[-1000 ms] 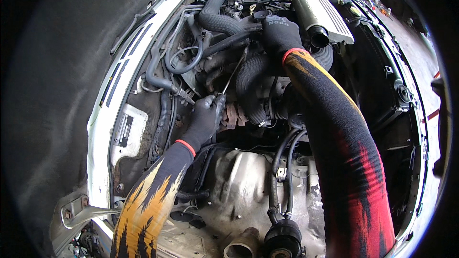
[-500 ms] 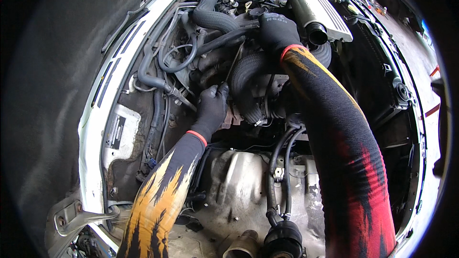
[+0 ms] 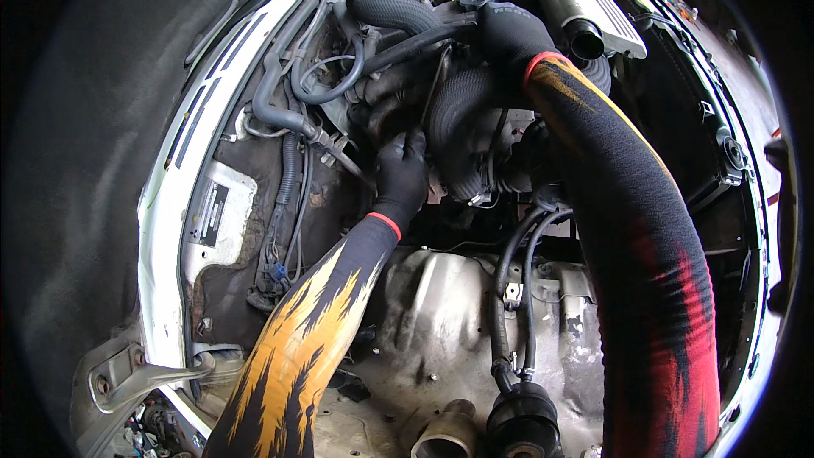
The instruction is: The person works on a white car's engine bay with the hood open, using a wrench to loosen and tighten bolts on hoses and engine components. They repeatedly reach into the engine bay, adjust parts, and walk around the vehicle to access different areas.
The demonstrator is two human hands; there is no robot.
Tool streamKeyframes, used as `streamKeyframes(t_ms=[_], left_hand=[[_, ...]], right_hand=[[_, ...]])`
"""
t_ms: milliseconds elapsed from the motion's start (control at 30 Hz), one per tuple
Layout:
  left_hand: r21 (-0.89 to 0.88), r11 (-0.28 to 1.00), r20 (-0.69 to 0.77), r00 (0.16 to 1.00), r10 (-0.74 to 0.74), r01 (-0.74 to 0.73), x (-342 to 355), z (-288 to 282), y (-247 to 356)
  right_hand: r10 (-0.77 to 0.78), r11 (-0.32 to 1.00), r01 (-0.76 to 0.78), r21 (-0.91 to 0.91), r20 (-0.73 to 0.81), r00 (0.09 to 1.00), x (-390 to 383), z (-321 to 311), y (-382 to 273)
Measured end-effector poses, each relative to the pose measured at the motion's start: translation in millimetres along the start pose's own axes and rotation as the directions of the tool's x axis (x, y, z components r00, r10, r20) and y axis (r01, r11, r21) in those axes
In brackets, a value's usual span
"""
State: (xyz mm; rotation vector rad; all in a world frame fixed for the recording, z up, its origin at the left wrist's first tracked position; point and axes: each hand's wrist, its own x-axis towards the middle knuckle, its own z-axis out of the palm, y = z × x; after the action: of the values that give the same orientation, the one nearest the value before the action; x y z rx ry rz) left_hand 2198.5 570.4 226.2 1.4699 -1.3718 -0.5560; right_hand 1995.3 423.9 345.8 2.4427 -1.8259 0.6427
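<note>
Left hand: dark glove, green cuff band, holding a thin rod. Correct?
Not quite: the head view shows a red cuff band, not green. The left hand does wear a dark glove and hold a thin rod.

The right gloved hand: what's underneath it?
Along the left edge of the right hand, a dark round part and a smooth black hose show. Whatever lies directly under the hand cannot be seen; the glove covers it.

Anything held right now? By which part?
Left hand: a thin rod, gripped at its near end. Right hand: cannot tell; its fingertips are hidden from this view.
</note>
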Motion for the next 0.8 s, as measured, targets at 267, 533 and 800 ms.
streamKeyframes(t_ms=[267,533,800], left_hand=[[-0.013,0.999,-0.029,0.999,0.036,-0.037,-0.5,4.0,-12.8],[-0.109,0.994,-0.078,0.997,0.016,-0.024,1.0,12.6,-26.2],[-0.121,0.991,-0.134,0.990,0.040,-0.057,-0.3,18.1,-32.6]], right_hand=[[-0.044,0.999,0.045,0.001,-0.154,0.987,1.7,4.7,3.7],[-0.095,0.995,0.092,-0.028,-0.172,0.980,4.3,14.7,11.6],[-0.125,0.992,0.119,-0.040,-0.209,0.970,6.7,18.4,12.9]])
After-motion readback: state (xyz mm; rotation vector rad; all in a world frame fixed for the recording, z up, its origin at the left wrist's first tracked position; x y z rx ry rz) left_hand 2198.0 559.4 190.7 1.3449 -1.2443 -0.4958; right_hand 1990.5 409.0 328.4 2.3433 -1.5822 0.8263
